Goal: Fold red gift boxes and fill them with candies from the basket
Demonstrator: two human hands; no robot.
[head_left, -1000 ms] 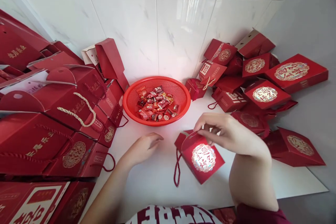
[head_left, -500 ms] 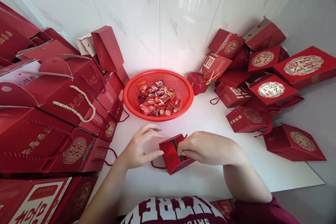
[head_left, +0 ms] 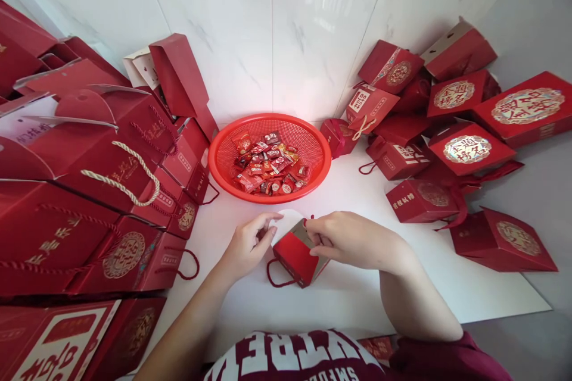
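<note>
A small red gift box [head_left: 295, 257] with a red cord handle stands on the white table [head_left: 357, 292] in front of me, its top flaps spread. My left hand [head_left: 248, 244] pinches the pale inner side of the left flap. My right hand [head_left: 348, 238] grips the right flap at the box's top edge. Just beyond the box sits a round red mesh basket [head_left: 313, 149] holding several red-wrapped candies [head_left: 268, 169].
Large red gift bags with rope handles [head_left: 89, 190] are stacked along the left. Several small red boxes with gold emblems [head_left: 447, 137] lie heaped at the right against the white tiled wall. One red box [head_left: 503, 241] lies near the table's right edge.
My right hand brought the box from the right to the middle and stood it up. My left hand came over and took one flap, and the top now stands spread.
</note>
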